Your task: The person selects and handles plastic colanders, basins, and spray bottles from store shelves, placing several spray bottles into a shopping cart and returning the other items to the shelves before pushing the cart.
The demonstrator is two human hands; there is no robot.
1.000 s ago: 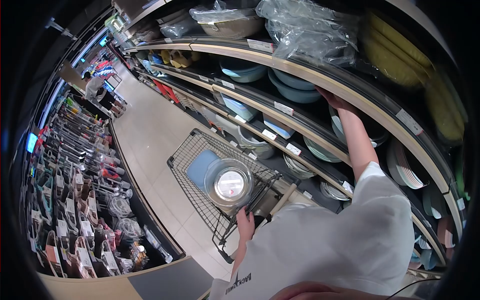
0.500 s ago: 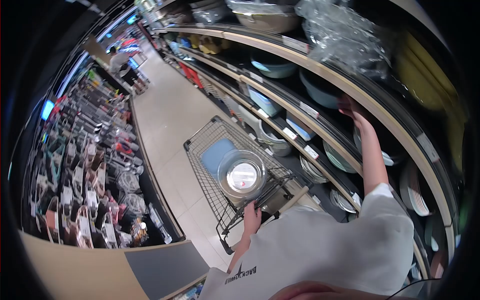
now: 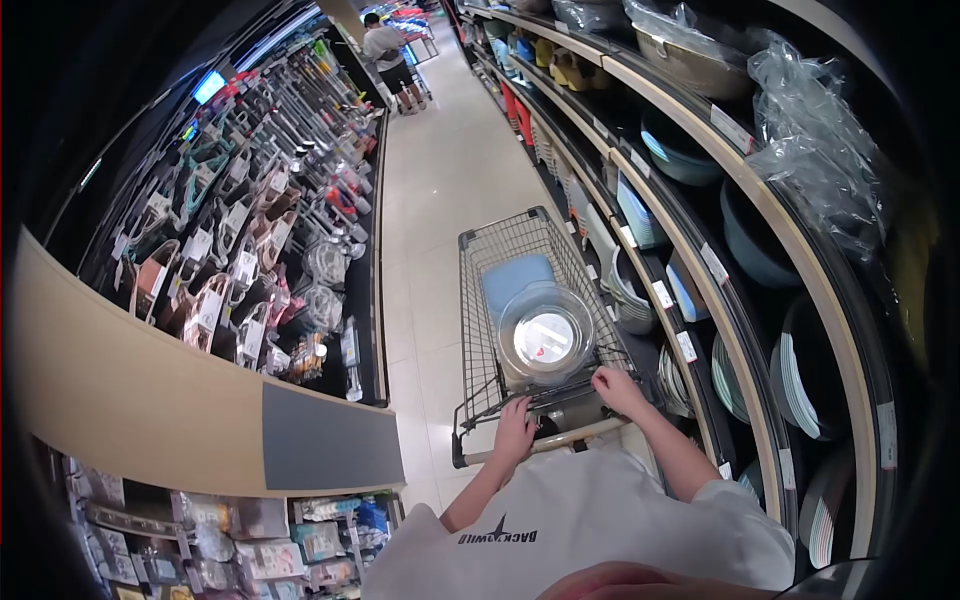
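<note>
A wire shopping cart stands in the aisle in front of me. My left hand is closed over the bar at its near end, left of centre. On the right side of that same end, my right hand has its fingers curled at the rim. Inside the cart, a round clear bowl with a white label sits at the near end. Behind it, partly covered by the bowl, lies a light blue plastic item. The cart's beige handle runs between my hands and my shirt.
Shelves along the right hold a teal basin, stacked plates and a plastic-wrapped basin. Racks of packaged goods line the left, ending in a wood and grey panel. A person stands farther along the tiled aisle.
My right hand has left the basin on the right shelf and come down to the cart's near end. The view has turned, so the cart and aisle appear straighter and farther right.
</note>
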